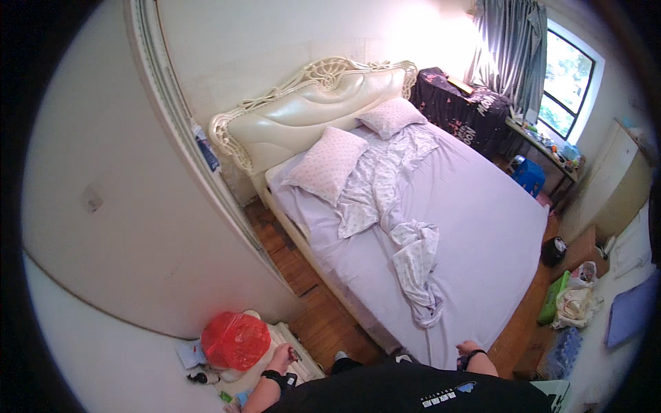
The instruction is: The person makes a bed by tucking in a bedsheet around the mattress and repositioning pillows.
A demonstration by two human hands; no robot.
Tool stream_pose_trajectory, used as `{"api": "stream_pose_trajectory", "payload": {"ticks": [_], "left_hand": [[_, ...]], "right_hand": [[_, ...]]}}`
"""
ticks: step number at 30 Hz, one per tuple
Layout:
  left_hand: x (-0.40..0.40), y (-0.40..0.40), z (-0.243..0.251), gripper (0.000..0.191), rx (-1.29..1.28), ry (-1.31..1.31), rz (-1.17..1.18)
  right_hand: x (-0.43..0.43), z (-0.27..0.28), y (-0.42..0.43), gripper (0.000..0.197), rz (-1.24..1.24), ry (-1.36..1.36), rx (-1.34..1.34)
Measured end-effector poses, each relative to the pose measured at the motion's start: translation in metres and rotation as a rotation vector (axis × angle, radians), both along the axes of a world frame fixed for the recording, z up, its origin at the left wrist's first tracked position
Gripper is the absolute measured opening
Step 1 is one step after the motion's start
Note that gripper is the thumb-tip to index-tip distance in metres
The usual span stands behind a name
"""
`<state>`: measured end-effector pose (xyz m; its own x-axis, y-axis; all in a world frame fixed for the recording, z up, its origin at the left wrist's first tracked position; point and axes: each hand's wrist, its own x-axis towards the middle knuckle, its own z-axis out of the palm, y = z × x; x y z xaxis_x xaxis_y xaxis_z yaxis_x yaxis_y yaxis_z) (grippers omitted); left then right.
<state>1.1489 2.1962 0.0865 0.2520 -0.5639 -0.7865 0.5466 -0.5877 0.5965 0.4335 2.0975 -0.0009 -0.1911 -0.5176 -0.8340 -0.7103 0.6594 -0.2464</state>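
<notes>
My left hand, with a dark band on the wrist, is low in the picture beside a red plastic bag; a small dark thing shows at its fingers, too small to name. By the near edge of the lilac bed sheet is my right hand, also with a dark wristband; whether it grips anything cannot be told. On the bed a crumpled patterned blanket trails from the pillows towards the foot. One patterned pillow lies tilted, another pillow rests against the cream headboard.
A white sliding door stands at the left. Along the right are a cluttered desk, a blue stool, a green basket and plastic bags. Wooden floor runs beside the bed.
</notes>
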Motion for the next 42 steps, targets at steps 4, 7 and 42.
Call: {"api": "stream_pose_trajectory", "payload": {"ticks": [4,7,42], "left_hand": [[0.03,-0.073,0.008,0.016,-0.015,-0.045,-0.119],[0.011,-0.145,0.023,0.019,-0.064,0.04,-0.209],[0.198,-0.494,-0.063,0.019,0.114,0.099,0.362]], "right_hand": [[0.09,0.042,-0.076,0.029,-0.034,-0.192,-0.32],[0.108,0.046,-0.114,0.028,-0.099,-0.265,-0.394],[0.297,0.028,-0.47,0.024,-0.106,-0.389,0.03]]}}
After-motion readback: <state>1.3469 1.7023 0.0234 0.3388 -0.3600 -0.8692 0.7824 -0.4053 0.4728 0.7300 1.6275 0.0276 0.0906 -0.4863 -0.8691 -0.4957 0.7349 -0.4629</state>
